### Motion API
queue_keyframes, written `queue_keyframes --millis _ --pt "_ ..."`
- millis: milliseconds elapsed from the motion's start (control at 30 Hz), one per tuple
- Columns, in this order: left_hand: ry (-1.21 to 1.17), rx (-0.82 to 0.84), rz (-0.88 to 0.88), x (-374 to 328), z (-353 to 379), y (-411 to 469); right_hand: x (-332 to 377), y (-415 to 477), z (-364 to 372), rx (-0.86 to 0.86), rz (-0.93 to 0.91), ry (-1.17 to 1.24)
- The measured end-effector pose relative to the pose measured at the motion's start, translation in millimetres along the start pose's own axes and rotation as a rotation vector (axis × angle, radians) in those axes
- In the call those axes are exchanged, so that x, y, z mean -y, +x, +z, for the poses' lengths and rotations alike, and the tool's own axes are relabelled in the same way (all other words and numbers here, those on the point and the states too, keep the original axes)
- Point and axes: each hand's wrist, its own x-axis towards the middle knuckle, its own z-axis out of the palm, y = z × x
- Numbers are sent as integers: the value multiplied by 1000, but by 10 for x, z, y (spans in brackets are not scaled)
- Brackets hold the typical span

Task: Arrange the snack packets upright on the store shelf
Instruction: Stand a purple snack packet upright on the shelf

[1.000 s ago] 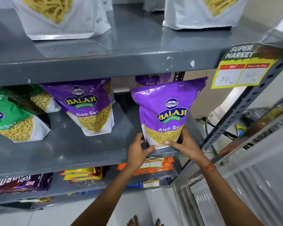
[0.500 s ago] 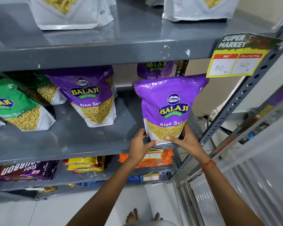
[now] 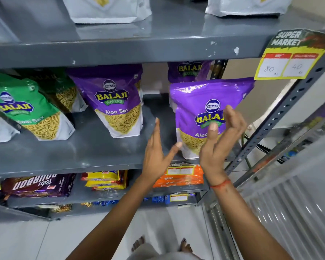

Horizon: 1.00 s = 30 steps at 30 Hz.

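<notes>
A purple Aloo Sev packet (image 3: 199, 102) stands upright near the front right of the grey middle shelf (image 3: 94, 147). My left hand (image 3: 158, 152) is open in front of the shelf edge, just left of that packet and apart from it. My right hand (image 3: 218, 141) is open in front of the packet's lower face, fingers spread, holding nothing. Another purple Aloo Sev packet (image 3: 116, 102) stands upright at mid-shelf. A third purple packet (image 3: 188, 72) shows behind the front one. Green packets (image 3: 24, 107) lean at the left.
White packets (image 3: 107, 8) stand on the top shelf. A yellow price tag (image 3: 291, 59) hangs on the slotted right upright (image 3: 281, 113). Lower shelves hold brown (image 3: 38, 184), yellow (image 3: 105, 180) and orange (image 3: 178, 175) packs. My bare feet show on the tiled floor.
Both hands have let go of the bottom of the front purple packet and pulled back, fingers opening. The packet stays standing on the shelf.
</notes>
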Motion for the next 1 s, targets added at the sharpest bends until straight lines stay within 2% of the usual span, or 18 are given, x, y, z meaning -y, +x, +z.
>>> queue_keyframes --millis 100,167,233,300,367,467,567,800,1000 --pt "-31 -243 150 46 -373 102 397 -14 574 46 -88 75" --pt "-44 -351 163 193 -630 195 525 -89 981 84 -66 110" --pt "-34 -436 93 408 -871 278 488 -208 1344 121 30 90" --pt "-13 -452 -19 681 -1126 373 316 -350 1657 201 197 21" --pt "4 -373 -112 976 -1328 512 99 -473 1855 337 406 -50" --pt "-112 -98 -200 1281 -1495 759 -202 -622 1975 509 698 -46" --pt "-205 101 -263 1423 -1549 854 -339 -741 1967 694 882 -19" --pt "-279 196 -299 1460 -1609 414 -136 -1045 1639 666 785 44" --pt "-216 188 -277 1378 -1557 -90 27 -1322 1264 708 839 84"
